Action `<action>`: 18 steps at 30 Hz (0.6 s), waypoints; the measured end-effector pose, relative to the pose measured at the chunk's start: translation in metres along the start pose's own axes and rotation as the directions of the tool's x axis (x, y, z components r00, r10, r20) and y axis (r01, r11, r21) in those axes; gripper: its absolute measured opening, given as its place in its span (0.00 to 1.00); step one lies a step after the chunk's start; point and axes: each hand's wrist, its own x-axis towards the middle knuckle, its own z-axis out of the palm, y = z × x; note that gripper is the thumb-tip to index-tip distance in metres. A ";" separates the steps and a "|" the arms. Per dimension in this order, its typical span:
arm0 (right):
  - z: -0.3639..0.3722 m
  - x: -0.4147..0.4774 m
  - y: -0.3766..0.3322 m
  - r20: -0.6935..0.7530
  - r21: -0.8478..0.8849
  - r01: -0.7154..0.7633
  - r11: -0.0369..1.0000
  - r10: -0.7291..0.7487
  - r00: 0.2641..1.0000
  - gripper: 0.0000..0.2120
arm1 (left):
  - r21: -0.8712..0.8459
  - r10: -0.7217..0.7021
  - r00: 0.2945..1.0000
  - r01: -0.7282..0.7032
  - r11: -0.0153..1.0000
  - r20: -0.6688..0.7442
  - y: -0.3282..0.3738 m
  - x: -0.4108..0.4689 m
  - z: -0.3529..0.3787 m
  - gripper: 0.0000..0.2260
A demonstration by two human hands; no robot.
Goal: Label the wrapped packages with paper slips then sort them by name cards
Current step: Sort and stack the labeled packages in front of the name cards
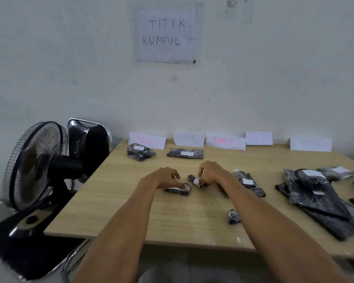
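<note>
My left hand [165, 178] presses a finger on the white slip of a small black-wrapped package [178, 190] lying on the wooden table [131, 201]. My right hand [211, 173] pinches another small black package [195, 180] that has a white slip around it. Several folded name cards stand along the wall: one reads "Tim 2" [147, 140], one "Tim C" [225, 141]. Labelled packages lie below the Tim 2 card [140, 153] and the second card [186, 153].
A pile of black wrapped packages [319, 190] lies at the right, one more [247, 182] by my right wrist, and a tiny one [234, 216] near the front. A black fan [37, 164] and a chair [89, 139] stand left of the table.
</note>
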 end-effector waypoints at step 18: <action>0.037 -0.011 -0.017 -0.054 0.101 0.300 0.949 -0.296 0.954 0.20 | -0.055 0.090 0.959 -0.109 0.993 -0.269 -0.020 -0.011 0.011 0.18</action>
